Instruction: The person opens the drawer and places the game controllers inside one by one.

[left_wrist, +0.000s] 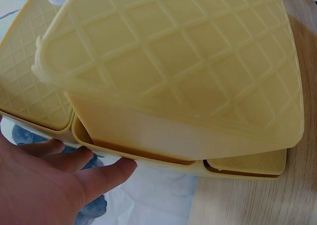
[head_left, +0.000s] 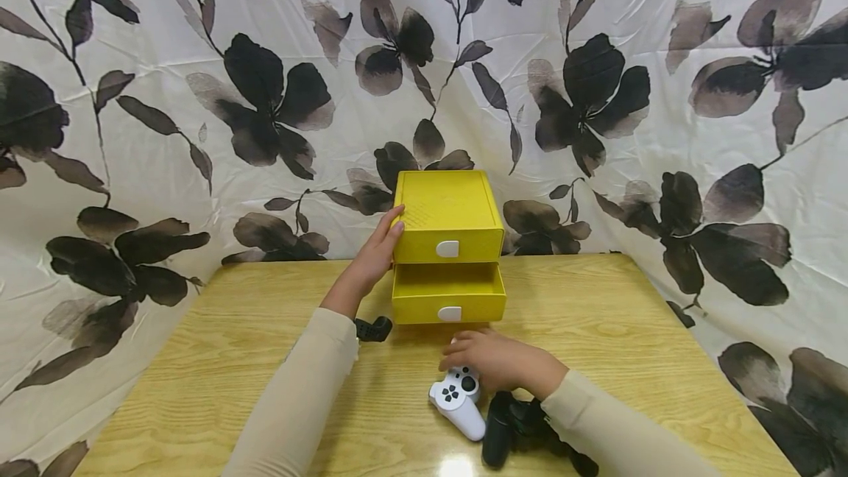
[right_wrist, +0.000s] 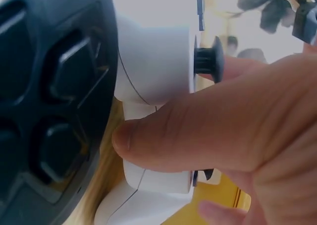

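Observation:
A yellow two-drawer box [head_left: 450, 201] stands near the back of the table, its lower drawer [head_left: 448, 308] pulled out and its upper drawer closed. My left hand [head_left: 376, 252] touches the box's left side, fingers fairly straight; the left wrist view shows fingertips [left_wrist: 126, 166] at the frame's edge beside the drawer. In front of the drawer, my right hand [head_left: 500, 361] holds a white game controller [head_left: 460, 400] by its far part. The thumb [right_wrist: 163, 136] presses on the controller in the right wrist view. My hand hides part of it.
A black game controller [head_left: 500, 429] lies beside the white one, partly covered by my right sleeve. Another black object [head_left: 375, 330] lies left of the drawer, partly behind my left arm. Flower-printed cloth [head_left: 424, 57] hangs behind the wooden table [head_left: 265, 315].

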### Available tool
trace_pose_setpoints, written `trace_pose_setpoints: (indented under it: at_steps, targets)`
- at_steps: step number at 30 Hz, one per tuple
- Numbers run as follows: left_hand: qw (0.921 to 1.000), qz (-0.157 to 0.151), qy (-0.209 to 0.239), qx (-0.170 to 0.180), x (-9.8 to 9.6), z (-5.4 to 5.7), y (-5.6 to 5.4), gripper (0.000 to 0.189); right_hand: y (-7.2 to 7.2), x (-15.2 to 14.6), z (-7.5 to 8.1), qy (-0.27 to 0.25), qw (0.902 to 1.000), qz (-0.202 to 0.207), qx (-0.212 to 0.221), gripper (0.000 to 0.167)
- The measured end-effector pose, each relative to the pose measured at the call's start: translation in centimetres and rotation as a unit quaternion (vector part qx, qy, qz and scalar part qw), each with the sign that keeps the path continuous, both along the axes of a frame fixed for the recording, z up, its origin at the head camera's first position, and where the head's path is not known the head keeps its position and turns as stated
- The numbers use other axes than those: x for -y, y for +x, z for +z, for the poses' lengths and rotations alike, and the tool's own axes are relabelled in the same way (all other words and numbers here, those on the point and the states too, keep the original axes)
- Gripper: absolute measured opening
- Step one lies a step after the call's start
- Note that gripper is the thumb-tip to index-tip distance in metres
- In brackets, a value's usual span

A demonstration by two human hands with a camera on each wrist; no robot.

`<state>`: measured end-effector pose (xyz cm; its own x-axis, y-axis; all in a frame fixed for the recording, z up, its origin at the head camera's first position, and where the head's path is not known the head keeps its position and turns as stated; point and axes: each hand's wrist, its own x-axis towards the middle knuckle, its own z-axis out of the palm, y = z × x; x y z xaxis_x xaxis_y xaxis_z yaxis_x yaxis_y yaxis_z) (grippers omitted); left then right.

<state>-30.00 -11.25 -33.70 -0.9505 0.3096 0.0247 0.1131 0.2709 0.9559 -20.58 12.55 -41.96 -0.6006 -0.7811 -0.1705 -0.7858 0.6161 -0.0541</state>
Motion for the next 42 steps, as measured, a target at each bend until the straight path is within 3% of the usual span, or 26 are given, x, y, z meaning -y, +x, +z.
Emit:
trace_pose_setpoints:
  at_steps: [9,36,42]
  targets:
    - [1.0,0.001,-0.003,-0.001,0.2,-0.2,-0.1,0.052,-0.2,0.5,-0.4,0.015,0.9988,0.033,-0.032,0.056]
    - [0.9999,0.001,-0.01,-0.004,0.1,0.0,0.2,0.052,-0.4,0.9,-0.2,-0.007,0.9968,0.067,-0.043,0.05]
    - [1.0,0.006,-0.004,-0.006,0.4,-2.1,-1.9,0.051,-0.1,1.0,0.0,-0.029,0.9936,0.086,-0.068,0.048]
